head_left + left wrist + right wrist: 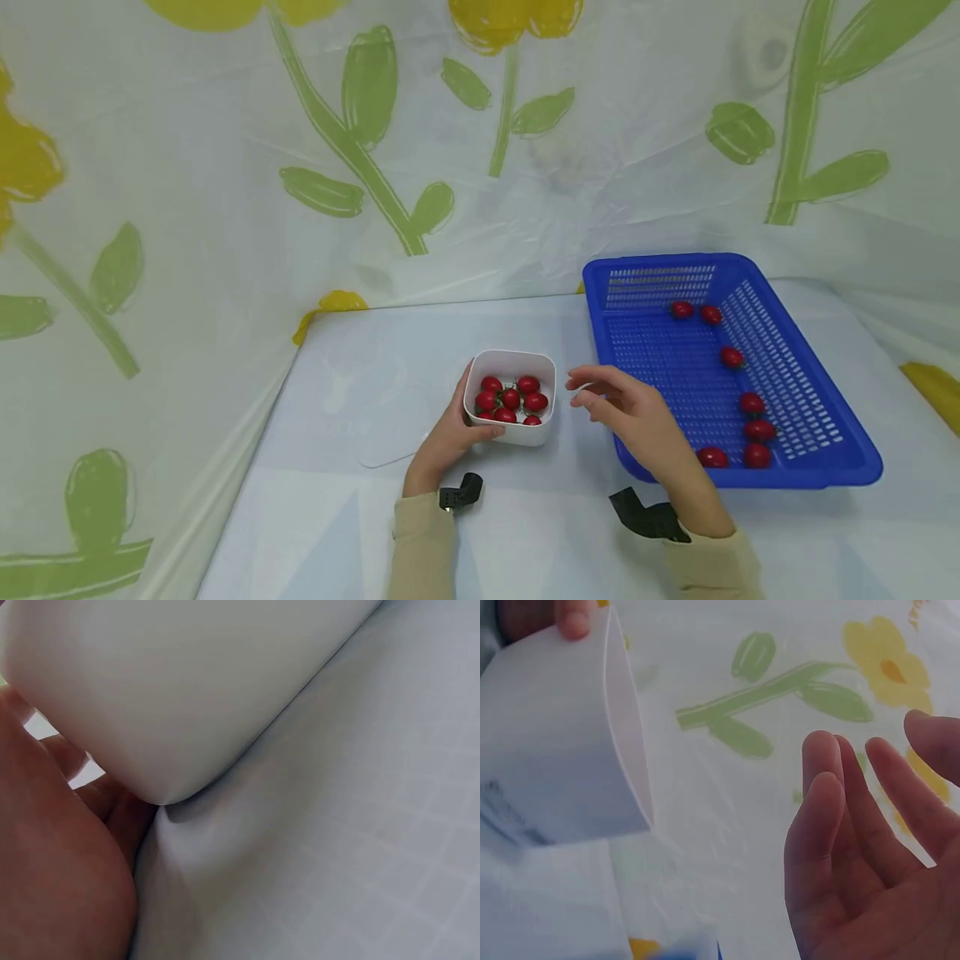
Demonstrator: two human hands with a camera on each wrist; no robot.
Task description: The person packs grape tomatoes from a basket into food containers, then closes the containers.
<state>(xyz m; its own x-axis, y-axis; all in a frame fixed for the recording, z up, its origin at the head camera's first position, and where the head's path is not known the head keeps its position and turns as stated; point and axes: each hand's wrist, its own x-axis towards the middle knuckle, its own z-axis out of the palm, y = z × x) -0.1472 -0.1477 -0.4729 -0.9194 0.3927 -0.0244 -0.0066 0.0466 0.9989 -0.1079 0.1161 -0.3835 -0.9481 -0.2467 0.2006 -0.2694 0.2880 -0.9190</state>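
My left hand (450,439) grips a square white plastic container (517,434) on its left side, thumb over the front rim. Several small red cherry tomatoes (510,398) lie inside it. From close up in the left wrist view, the palm (60,855) is beside the container's smooth wall (187,682), low over the table. My right hand (637,412) hovers between the container and a blue basket, fingers loosely bent. In the right wrist view nothing is held by that hand (877,870), which is apart from the container (562,735).
The blue perforated basket (652,350) stands at the right, several cherry tomatoes (752,404) scattered along its right side, back and front. A flower-printed sheet (225,150) hangs behind the pale table (360,517). A clear thin-edged item (382,450) lies left of the container.
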